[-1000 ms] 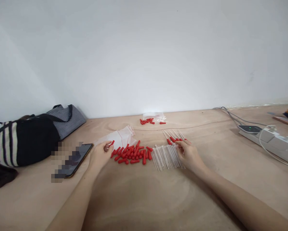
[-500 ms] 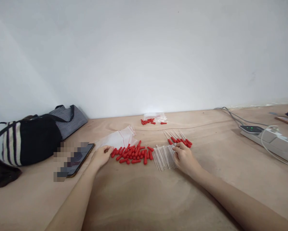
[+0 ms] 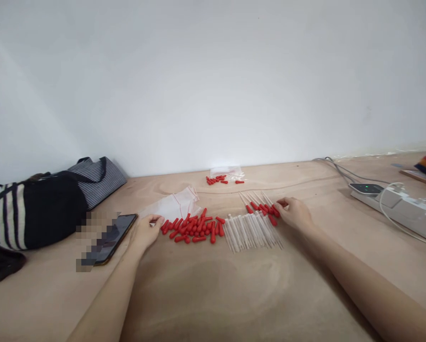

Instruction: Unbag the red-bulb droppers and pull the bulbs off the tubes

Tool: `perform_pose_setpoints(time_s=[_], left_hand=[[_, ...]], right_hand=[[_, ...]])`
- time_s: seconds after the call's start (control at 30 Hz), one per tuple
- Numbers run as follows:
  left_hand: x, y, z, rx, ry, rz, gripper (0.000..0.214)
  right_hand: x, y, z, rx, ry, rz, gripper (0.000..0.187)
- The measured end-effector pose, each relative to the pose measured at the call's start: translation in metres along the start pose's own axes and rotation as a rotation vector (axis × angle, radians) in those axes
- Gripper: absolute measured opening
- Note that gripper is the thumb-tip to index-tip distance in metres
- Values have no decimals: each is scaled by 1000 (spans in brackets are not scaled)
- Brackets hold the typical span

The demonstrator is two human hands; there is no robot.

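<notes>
My left hand [image 3: 147, 230] rests at the left edge of a heap of red rubber dropper bulbs [image 3: 198, 227]. Its thumb and fingers are drawn together, and whatever they may hold is hidden. To the right of the heap, a row of clear thin tubes [image 3: 250, 232] lies side by side. Behind the tubes, several droppers [image 3: 260, 203], each a pale tube with a red bulb, point away from me. My right hand [image 3: 294, 212] is closed at the right end of this group, its fingertips pinching the bulb end of a dropper.
Clear zip bags [image 3: 175, 202] lie behind the heap. Farther back are another clear bag [image 3: 230, 172] and a few red bulbs [image 3: 216, 179]. At left are a phone [image 3: 118, 237] and a dark striped bag [image 3: 52, 209]; at right, a power strip [image 3: 398, 209] with cables.
My right hand has moved right and back, from the tubes to the droppers, uncovering the row's right end. One dropper bulb now sits nearer me. My left hand stays by the heap.
</notes>
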State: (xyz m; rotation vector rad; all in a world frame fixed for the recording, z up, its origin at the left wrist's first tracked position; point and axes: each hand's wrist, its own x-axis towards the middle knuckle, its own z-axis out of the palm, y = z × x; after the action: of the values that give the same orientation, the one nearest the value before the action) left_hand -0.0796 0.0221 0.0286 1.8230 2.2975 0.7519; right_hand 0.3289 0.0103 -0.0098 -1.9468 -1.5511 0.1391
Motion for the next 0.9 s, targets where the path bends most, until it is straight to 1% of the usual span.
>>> perform_pose_setpoints(time_s=[0.07,0.13,0.2,0.27,0.37,0.47,0.5,0.53,0.57,0.6,0.63,0.67,0.7,0.73,0.8,0.87,0.9], left_hand=[[-1,1,1,66,100,23,28],[-2,1,4,109,215,76,29],[-4,1,8,118,298,141,27],[-7,3,11,108,348,207,24],[-13,13,13,74,448,322,22],[-26,32,16,-17,568,482,20],[-33,41,17,-67,581,539,18],[-41,51,20,-121,568,598,17],[-50,62,24,-186,525,649,16],[-59,73,28,-254,443,703,15],[-68,85,34,-322,328,762,16],[-77,96,40,-393,222,794,18],[-85,108,46,-457,117,785,20],[-91,118,53,-518,10,739,23],[-102,136,65,-669,-185,593,28],[-108,148,75,-835,-308,476,29],[-109,151,78,-905,-343,440,29]], right_hand=[[8,10,1,33,-113,84,27],[12,14,3,41,-188,138,31],[12,12,4,22,-232,186,33],[12,9,4,27,-256,225,33],[12,8,2,120,-216,260,33],[13,7,1,191,-126,267,31],[12,5,1,219,-100,264,32],[10,1,2,287,-77,256,34],[6,-5,2,387,-65,239,36],[1,-12,3,532,-62,210,38],[-6,-21,5,713,-84,164,40],[-15,-31,6,837,-136,107,41],[-25,-40,7,910,-182,44,39],[-35,-50,9,948,-189,-5,37],[-54,-64,11,966,-165,-93,31],[-68,-71,13,909,-186,-180,27],[-72,-73,14,857,-196,-227,25]])
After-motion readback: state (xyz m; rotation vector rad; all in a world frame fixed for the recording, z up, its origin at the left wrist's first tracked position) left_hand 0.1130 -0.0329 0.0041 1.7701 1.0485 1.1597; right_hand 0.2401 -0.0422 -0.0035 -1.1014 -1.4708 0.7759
